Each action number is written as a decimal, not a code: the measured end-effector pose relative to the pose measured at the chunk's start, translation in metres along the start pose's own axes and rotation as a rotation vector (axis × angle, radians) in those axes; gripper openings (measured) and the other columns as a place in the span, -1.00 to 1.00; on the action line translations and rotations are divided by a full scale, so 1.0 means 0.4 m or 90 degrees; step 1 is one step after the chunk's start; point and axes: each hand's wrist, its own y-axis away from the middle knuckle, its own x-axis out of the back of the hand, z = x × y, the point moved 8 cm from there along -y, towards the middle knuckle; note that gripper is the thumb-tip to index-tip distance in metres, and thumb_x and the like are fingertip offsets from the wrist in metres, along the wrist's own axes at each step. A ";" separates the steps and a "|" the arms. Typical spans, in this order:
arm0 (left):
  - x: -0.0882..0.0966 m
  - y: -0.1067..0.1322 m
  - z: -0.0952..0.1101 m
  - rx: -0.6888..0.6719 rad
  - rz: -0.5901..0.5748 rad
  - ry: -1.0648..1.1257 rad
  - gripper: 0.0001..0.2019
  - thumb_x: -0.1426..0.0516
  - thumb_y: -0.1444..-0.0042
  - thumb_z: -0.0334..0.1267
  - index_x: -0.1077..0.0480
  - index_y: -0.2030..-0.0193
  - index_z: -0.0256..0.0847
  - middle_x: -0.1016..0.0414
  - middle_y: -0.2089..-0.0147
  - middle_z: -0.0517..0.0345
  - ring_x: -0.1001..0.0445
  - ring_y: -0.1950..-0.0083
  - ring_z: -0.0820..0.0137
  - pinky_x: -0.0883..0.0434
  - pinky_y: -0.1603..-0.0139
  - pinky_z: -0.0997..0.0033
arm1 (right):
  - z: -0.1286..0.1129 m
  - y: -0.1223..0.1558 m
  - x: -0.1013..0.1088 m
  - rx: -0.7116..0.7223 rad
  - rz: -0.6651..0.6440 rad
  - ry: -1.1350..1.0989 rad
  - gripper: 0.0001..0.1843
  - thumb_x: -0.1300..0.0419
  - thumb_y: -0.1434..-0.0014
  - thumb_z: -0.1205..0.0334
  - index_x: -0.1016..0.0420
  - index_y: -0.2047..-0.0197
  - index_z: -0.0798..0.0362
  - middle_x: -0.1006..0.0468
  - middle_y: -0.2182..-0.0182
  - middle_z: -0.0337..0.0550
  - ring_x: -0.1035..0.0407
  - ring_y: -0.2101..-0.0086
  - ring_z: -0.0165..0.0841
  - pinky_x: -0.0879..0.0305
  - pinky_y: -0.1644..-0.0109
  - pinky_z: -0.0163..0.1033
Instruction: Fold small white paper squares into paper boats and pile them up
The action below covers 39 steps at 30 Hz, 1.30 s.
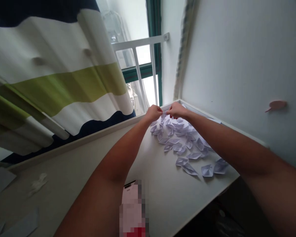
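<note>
Both my arms reach out to the far corner of a white table (162, 194). My left hand (153, 113) and my right hand (176, 110) meet there, fingers pinched together on a small white folded paper piece (164, 115) held between them. Right below and in front of the hands lies a heap of several folded white paper boats (180, 141), spread toward the table's right edge.
A phone (132, 200) lies on the table near me under my left forearm. Loose paper scraps (37, 184) lie at the left. A striped curtain (51, 82) hangs at the left, a window with white bars (143, 65) behind, a white wall (236, 65) at the right.
</note>
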 end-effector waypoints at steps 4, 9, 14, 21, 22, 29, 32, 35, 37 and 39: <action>-0.045 -0.098 -0.040 0.003 -0.005 -0.010 -0.88 -0.30 -0.06 -0.52 -0.61 0.41 -0.25 -0.67 0.29 -0.05 -0.63 0.15 0.15 -0.51 -0.01 0.22 | 0.075 -0.108 0.002 -0.057 0.011 0.082 -0.88 -0.40 -0.19 0.44 -0.64 0.40 0.27 -0.54 0.63 -0.06 -0.43 0.57 -0.33 -0.41 0.41 -0.23; -0.036 -0.090 -0.095 0.006 0.000 -0.010 -0.89 -0.26 -0.16 -0.47 -0.62 0.33 -0.26 -0.69 0.22 -0.06 -0.61 0.13 0.19 -0.49 0.00 0.24 | 0.120 -0.180 -0.008 -0.098 0.040 0.163 -0.91 -0.46 -0.18 0.41 -0.65 0.27 0.27 -0.56 0.57 0.00 -0.52 0.46 -0.18 -0.40 0.36 -0.18; 0.067 0.029 -0.151 0.013 0.030 -0.015 -0.91 -0.26 -0.22 -0.44 -0.62 0.26 -0.27 -0.69 0.18 -0.03 -0.61 0.11 0.24 -0.49 -0.05 0.27 | 0.047 -0.122 -0.003 -0.072 0.084 0.248 -0.78 -0.44 -0.22 0.43 -0.65 0.05 0.26 -0.70 0.21 0.28 -0.61 0.12 0.02 -0.47 0.10 -0.08; 0.362 0.449 -0.328 0.076 0.196 0.028 -0.90 -0.25 -0.29 -0.36 -0.59 0.10 -0.29 -0.71 0.08 -0.04 -0.63 0.07 0.27 -0.51 -0.10 0.24 | -0.366 0.087 -0.206 0.171 -0.005 0.307 -0.75 -0.24 -0.39 0.36 -0.68 -0.06 0.18 -0.74 0.18 0.14 -0.60 0.08 -0.07 -0.52 -0.02 -0.05; 0.413 0.541 -0.365 0.092 0.226 0.017 -0.88 -0.24 -0.30 -0.37 -0.59 0.08 -0.28 -0.71 0.05 -0.05 -0.64 0.02 0.27 -0.52 -0.13 0.24 | -0.446 0.128 -0.280 0.229 -0.040 0.296 -0.64 -0.28 -0.36 0.37 -0.63 -0.20 0.15 -0.75 0.14 0.08 -0.62 0.12 -0.12 -0.52 0.00 -0.09; 0.675 1.279 -0.574 0.367 0.294 -0.269 -0.67 -0.12 -0.40 -0.34 -0.55 -0.23 -0.24 -0.69 -0.21 -0.18 -0.63 -0.28 0.10 -0.47 -0.38 0.07 | -0.873 0.612 -0.906 0.692 -0.409 0.326 -0.26 -0.41 -0.38 0.11 -0.41 -0.55 0.02 -0.64 -0.30 0.12 -0.55 -0.26 0.00 -0.38 -0.36 -0.03; 0.699 1.479 -0.590 0.410 0.270 -0.298 -0.61 -0.22 -0.33 -0.33 -0.56 -0.26 -0.30 -0.63 -0.31 -0.30 -0.58 -0.37 -0.03 -0.42 -0.46 -0.01 | -0.938 0.770 -1.058 0.793 -0.433 0.382 -0.36 -0.37 -0.43 0.05 -0.48 -0.50 -0.01 -0.56 -0.39 0.09 -0.49 -0.33 -0.03 -0.40 -0.34 -0.08; 0.694 1.561 -0.591 0.407 0.244 -0.308 -0.58 -0.23 -0.35 -0.29 -0.54 -0.32 -0.24 -0.61 -0.37 -0.23 -0.56 -0.41 0.02 -0.39 -0.50 0.06 | -0.958 0.819 -1.121 0.808 -0.402 0.426 -0.43 -0.36 -0.43 0.08 -0.55 -0.43 0.01 -0.61 -0.34 0.15 -0.55 -0.26 0.05 -0.46 -0.27 0.01; 0.688 1.573 -0.593 0.396 0.234 -0.302 -0.57 -0.22 -0.37 -0.26 -0.54 -0.34 -0.22 -0.60 -0.38 -0.20 -0.57 -0.41 0.04 -0.41 -0.48 0.08 | -0.959 0.815 -1.129 0.811 -0.373 0.457 -0.51 -0.32 -0.47 0.08 -0.60 -0.39 0.02 -0.66 -0.27 0.18 -0.59 -0.20 0.08 -0.48 -0.21 0.02; 0.686 1.571 -0.596 0.386 0.235 -0.295 -0.59 -0.21 -0.38 -0.25 -0.56 -0.32 -0.22 -0.60 -0.38 -0.21 -0.57 -0.40 0.04 -0.41 -0.48 0.08 | -0.955 0.806 -1.125 0.819 -0.360 0.490 -0.56 -0.29 -0.49 0.07 -0.64 -0.34 0.01 -0.71 -0.19 0.16 -0.63 -0.15 0.06 -0.50 -0.15 0.00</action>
